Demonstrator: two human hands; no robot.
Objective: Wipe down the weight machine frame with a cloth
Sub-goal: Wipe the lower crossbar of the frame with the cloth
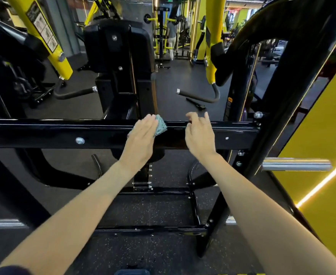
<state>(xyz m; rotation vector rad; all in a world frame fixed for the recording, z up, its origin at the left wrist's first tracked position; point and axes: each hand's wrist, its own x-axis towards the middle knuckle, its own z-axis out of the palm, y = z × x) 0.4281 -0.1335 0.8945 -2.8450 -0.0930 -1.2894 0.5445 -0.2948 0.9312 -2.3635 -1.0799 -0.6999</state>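
Note:
A glossy black horizontal frame bar (54, 133) of the weight machine crosses the view at mid height. My left hand (141, 139) lies flat with straight fingers on a small teal cloth (161, 127), pressing it against the bar near its middle. Most of the cloth is hidden under the palm. My right hand (199, 133) hovers just to the right at the bar's top edge, fingers loosely curled, holding nothing.
A black padded seat back (119, 48) stands behind the bar. Yellow machine arms (212, 46) with black handles (200, 97) hang left and right. A chrome plate peg (296, 164) sticks out at the right beside a black upright (278, 108). A person stands far back.

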